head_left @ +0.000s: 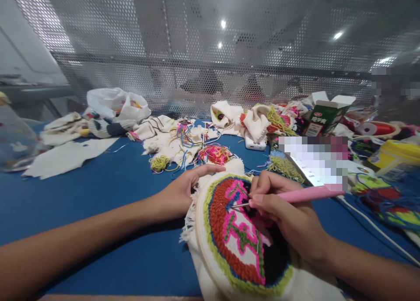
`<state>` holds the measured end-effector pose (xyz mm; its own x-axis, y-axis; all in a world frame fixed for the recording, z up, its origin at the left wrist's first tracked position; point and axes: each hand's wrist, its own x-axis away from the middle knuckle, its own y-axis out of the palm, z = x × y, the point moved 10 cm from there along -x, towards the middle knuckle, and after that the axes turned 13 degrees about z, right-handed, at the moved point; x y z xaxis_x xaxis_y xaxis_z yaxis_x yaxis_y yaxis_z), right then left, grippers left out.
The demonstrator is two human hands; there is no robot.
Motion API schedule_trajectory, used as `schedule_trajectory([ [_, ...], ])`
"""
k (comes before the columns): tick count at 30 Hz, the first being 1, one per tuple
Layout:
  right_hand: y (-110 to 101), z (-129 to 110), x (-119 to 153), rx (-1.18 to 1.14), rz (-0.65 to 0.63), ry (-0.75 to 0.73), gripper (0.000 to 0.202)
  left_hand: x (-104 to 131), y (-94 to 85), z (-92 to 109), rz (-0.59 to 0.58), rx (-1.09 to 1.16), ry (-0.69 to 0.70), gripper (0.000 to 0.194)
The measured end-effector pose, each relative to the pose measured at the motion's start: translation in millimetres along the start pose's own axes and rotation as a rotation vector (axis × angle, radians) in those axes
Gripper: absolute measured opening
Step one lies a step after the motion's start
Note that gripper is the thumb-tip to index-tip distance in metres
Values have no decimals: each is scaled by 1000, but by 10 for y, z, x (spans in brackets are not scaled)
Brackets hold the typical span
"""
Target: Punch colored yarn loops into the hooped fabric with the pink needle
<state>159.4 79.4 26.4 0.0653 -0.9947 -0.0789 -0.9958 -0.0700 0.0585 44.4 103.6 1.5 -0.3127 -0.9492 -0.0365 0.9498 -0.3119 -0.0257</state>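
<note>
A round embroidery hoop (pixel 201 242) with fringed cream cloth is tilted up in front of me. Its yarn design (pixel 220 231) has brown-red, black, pink, green and blue areas inside a lime border, with bare white cloth between some of them. My left hand (pixel 183 189) grips the hoop's upper left edge, thumb along the rim and the other fingers hidden behind it. In my right hand (pixel 288 213) is a pink-handled punch needle (pixel 300 195), pinched near its metal shaft. Its tip meets the cloth by a small blue patch (pixel 233 201).
Behind the hoop lie cloth scraps (pixel 160 137) and a pink-red yarn tangle (pixel 215 154). A white plastic bag (pixel 114 104) stands back left. On the right are a lit phone (pixel 311 163), a white cable (pixel 377 229), a green box (pixel 323 119) and a yellow-lidded tub (pixel 395 159).
</note>
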Motion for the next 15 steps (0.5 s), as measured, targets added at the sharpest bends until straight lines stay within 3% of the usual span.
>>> schedule_trajectory([
  [15, -31, -21, -11, 29, 17, -79, 24, 9, -38, 14, 27, -101, 32, 63],
])
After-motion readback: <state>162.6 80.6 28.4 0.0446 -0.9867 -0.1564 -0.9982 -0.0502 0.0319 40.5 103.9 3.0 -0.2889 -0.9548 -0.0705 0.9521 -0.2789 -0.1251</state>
